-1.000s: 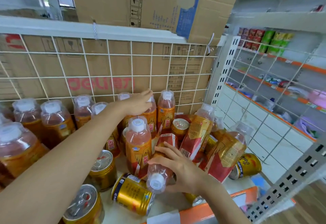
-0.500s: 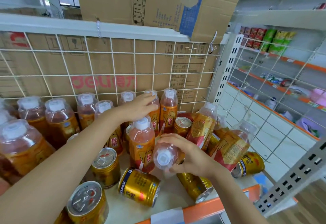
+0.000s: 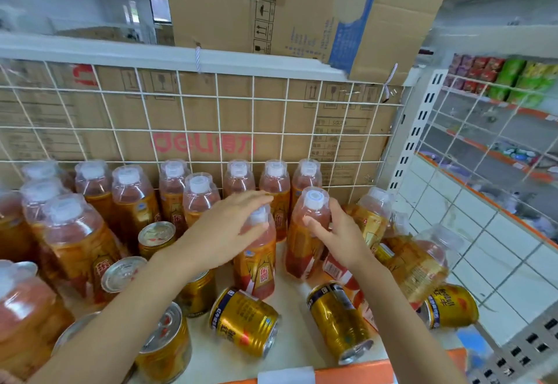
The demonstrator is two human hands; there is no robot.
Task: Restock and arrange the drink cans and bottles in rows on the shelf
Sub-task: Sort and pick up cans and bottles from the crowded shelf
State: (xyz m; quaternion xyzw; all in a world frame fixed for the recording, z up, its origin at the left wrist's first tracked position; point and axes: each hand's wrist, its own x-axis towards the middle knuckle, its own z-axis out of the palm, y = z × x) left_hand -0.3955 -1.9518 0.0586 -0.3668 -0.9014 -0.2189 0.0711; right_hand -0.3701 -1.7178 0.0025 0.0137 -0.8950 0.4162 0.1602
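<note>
Shelf [image 3: 294, 308] across lower frame, half sorted. Back row [image 3: 238, 173] upright along wire grid, mid frame.

Big change: right hand [image 3: 336, 232] has swung lying bottle up. Raised bottle [image 3: 302, 244] now near upright at centre, fingers wrapped round its shoulder.

Left hand [image 3: 223, 229] has come off back row onto neighbour bottle [image 3: 256, 263], thumb and fingers loosely closed round cap.

Second row starting. Leaning bottles [image 3: 419, 263] right and tipped cans [image 3: 244, 323] lower centre still to fix.
</note>
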